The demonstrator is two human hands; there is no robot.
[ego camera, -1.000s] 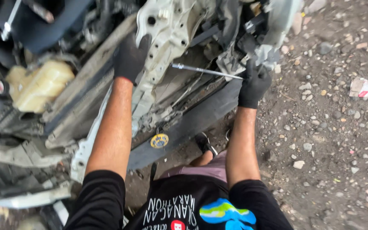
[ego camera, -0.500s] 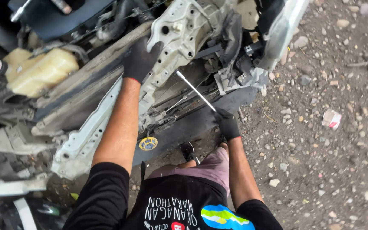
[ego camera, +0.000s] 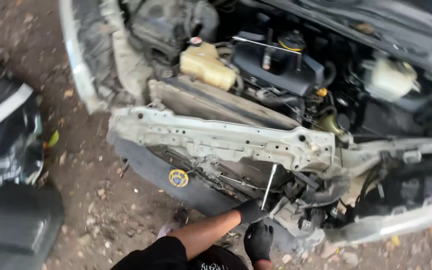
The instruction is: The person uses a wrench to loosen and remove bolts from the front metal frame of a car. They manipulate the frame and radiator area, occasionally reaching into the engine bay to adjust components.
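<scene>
Both my hands wear black gloves and meet low in the frame, under the front of a stripped car. My left hand [ego camera: 250, 211] reaches in on a bare forearm and closes around the lower end of a thin metal rod [ego camera: 269, 184]. The rod rises to the underside of the pale, bent metal crossmember [ego camera: 216, 137]. My right hand [ego camera: 258, 241] sits just below the left one with its back to the camera. Its fingers curl upward, and what they hold is hidden.
Behind the crossmember lie the radiator [ego camera: 221, 102], a yellowed coolant tank [ego camera: 206, 65], a black battery cover [ego camera: 276, 62] and a white reservoir [ego camera: 388, 77]. A round yellow sticker [ego camera: 178, 177] marks the black lower panel. Loose black body parts [ego camera: 11, 150] lie on the dirt at left.
The view has swung round to face the engine bay. My left hand has left the crossmember and come down to the rod's lower end. The rod now stands nearly upright.
</scene>
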